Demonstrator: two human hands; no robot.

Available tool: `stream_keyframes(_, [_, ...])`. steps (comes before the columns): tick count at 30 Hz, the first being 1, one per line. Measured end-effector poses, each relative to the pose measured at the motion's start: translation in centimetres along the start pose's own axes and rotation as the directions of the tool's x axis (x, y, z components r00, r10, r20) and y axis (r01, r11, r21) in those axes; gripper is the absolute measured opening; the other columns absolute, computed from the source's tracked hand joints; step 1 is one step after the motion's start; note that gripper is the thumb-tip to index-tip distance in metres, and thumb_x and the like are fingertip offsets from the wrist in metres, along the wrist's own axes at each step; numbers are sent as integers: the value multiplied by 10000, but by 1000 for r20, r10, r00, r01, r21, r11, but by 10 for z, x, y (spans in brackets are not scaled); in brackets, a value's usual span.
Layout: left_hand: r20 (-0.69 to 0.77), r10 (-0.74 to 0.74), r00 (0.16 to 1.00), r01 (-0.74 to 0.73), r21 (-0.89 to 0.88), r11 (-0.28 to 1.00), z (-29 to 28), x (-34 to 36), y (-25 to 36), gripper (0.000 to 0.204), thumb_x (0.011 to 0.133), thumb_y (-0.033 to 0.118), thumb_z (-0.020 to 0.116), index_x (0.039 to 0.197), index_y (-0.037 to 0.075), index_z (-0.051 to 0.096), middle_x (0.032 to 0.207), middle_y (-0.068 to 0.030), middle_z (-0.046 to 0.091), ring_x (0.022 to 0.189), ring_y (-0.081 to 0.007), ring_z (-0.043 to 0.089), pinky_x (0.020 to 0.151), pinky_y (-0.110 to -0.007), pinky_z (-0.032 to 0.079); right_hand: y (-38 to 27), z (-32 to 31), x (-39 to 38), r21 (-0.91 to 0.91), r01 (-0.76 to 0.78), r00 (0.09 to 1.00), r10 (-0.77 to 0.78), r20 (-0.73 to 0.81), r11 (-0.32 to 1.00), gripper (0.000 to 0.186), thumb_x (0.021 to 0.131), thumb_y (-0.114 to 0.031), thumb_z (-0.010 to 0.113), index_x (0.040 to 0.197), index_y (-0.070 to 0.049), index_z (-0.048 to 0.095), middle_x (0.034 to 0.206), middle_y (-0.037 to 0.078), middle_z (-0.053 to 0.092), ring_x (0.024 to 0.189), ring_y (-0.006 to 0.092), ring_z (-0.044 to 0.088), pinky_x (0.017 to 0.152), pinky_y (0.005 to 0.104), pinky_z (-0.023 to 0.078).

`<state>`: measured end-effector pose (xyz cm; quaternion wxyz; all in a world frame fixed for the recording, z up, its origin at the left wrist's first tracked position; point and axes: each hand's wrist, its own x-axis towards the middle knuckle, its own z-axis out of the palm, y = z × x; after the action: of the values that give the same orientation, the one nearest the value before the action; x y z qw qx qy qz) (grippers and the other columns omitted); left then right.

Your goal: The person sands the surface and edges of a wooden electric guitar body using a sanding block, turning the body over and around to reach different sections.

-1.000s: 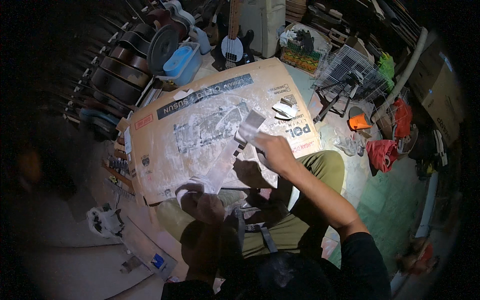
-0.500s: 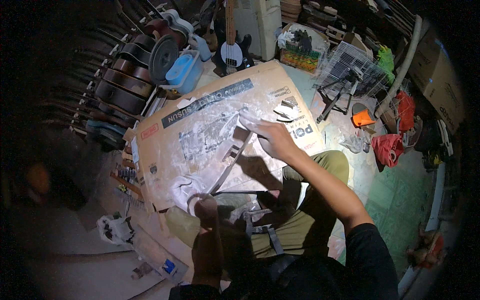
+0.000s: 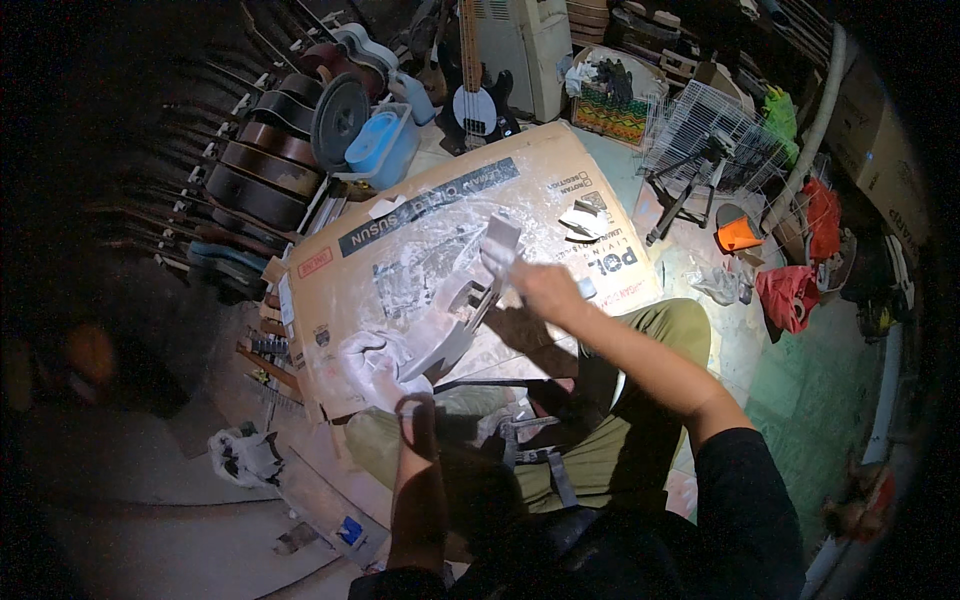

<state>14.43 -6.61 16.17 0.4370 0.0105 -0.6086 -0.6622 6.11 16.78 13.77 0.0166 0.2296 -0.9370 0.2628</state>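
My left hand (image 3: 382, 368), in what looks like a white glove, is closed on the lower end of a long, pale, dusty piece (image 3: 448, 338) with a notched middle. My right hand (image 3: 548, 293) is closed on a small pale grey pad (image 3: 497, 240) at the piece's upper end. Both are above a dust-smeared cardboard sheet (image 3: 345, 280) that lies in front of my bent legs. Small pale scraps (image 3: 583, 221) lie on the cardboard's right part.
Guitars (image 3: 255, 175) stand racked at left, near blue tubs (image 3: 372, 140) and a black bass (image 3: 475, 110). At right are a wire cage (image 3: 695, 130), a black folded stand (image 3: 680, 205), an orange item (image 3: 737, 230), red fabric (image 3: 785, 300) and a leaning cardboard panel (image 3: 880, 160).
My right hand has moved back and forth along the piece's upper end, changing the pad's angle. My left hand stays on the lower end. The whole view has shifted slightly.
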Motion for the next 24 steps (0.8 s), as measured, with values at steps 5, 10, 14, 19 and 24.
stream_keyframes(5, [4, -361, 933, 361, 8, 933, -23, -3, 22, 241, 1004, 201, 535, 1187, 49, 576, 924, -107, 619, 858, -214, 622, 782, -306, 490, -18, 2, 18, 718, 42, 997, -72, 11, 695, 546, 820, 8, 461, 1337, -77, 614, 1289, 199, 631, 1103, 297, 658, 934, 362, 521])
stream_keyframes(10, [55, -812, 580, 786, 225, 576, -50, -44, 75, 248, 990, 223, 526, 1164, 49, 556, 897, -99, 601, 837, -205, 611, 779, -303, 491, -11, -26, 29, -170, 36, 993, -16, 118, 985, 517, 836, -46, 536, 1332, -173, 603, 986, 174, 692, 831, 359, 699, 712, 426, 592])
stream_keyframes(14, [116, -374, 920, 383, -66, 921, -3, -5, 22, 198, 908, 204, 493, 1014, 37, 488, 756, -78, 506, 665, -171, 525, 661, -296, 456, 2, 49, 1, 444, 83, 988, -14, -157, 892, 592, 833, -13, 488, 1415, -120, 524, 1116, 134, 683, 664, 251, 664, 612, 381, 568])
stream_keyframes(19, [159, -73, 985, 110, -244, 964, -8, 41, 5, 200, 845, 196, 504, 931, 23, 454, 669, -53, 441, 577, -133, 445, 589, -296, 433, -31, -19, -17, 830, -434, 899, -107, 425, -350, 721, 790, 25, 453, 1504, 1, 358, 1510, 60, 467, 517, 39, 452, 466, 179, 419])
stream_keyframes(24, [249, -117, 961, 209, -384, 900, -19, 63, -3, 168, 864, 187, 535, 935, 47, 475, 664, -39, 443, 567, -136, 434, 596, -300, 399, 26, 23, -92, 747, -265, 931, 40, 362, -610, 700, 821, 28, 442, 1511, -2, 323, 1511, 67, 471, 499, 2, 414, 434, 155, 392])
